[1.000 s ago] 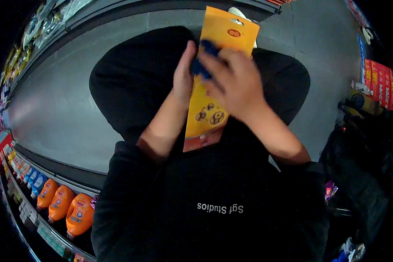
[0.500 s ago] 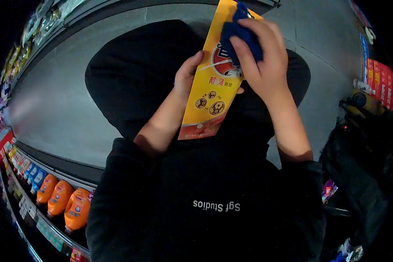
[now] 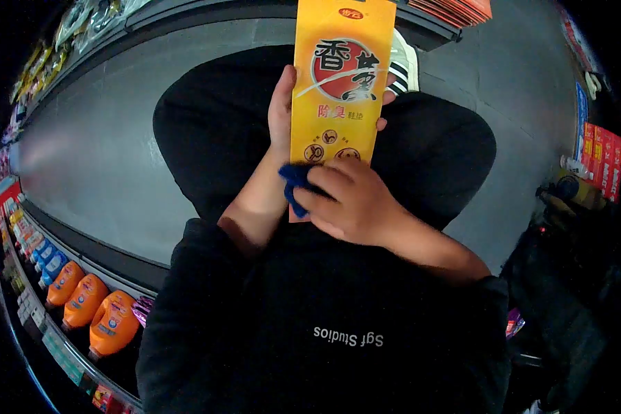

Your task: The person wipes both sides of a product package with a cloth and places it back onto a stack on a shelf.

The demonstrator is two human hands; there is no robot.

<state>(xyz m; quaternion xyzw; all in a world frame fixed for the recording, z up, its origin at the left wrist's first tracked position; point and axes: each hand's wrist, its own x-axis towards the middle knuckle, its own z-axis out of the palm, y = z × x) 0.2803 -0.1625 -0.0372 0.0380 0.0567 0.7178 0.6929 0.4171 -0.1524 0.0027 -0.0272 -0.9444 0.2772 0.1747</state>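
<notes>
A flat yellow packet of shoe insoles (image 3: pixel 338 103), printed with a red circle and Chinese characters, stands lengthwise before me above my crossed legs. My left hand (image 3: pixel 283 114) grips it from behind, the thumb on its left edge and fingertips showing at the right edge. My right hand (image 3: pixel 355 200) bunches a dark blue cloth (image 3: pixel 297 190) and presses it on the lower part of the packet. The packet's bottom end is mostly hidden by that hand and the cloth.
Orange bottles (image 3: pixel 114 324) and blue bottles (image 3: pixel 52 265) line a shelf at lower left. Red boxes (image 3: pixel 602 162) and a dark bag or cloth (image 3: pixel 566 297) are on the right. A striped shoe (image 3: pixel 403 65) shows behind the packet. Orange packets (image 3: pixel 455 10) sit at the top.
My right hand has moved the blue cloth from the packet's upper part down to its lower end. The packet is now more upright, and its upper print is uncovered.
</notes>
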